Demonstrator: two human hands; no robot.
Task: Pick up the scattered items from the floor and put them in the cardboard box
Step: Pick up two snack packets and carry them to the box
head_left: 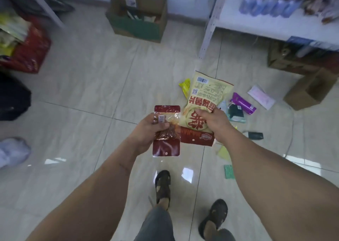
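A red packet [166,132] was gripped in the left hand [146,130], a yellow bag [205,101] in the right hand [211,120]; carrying to the cardboard box [137,15] was judged next.

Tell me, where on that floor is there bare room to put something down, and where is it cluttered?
Bare tiles lie between the open cardboard box by the wall and the two hands, left and right, and leftward toward the red bag. It is crowded right of the hands: a purple packet, a pink packet and a green card lie near the shelf.
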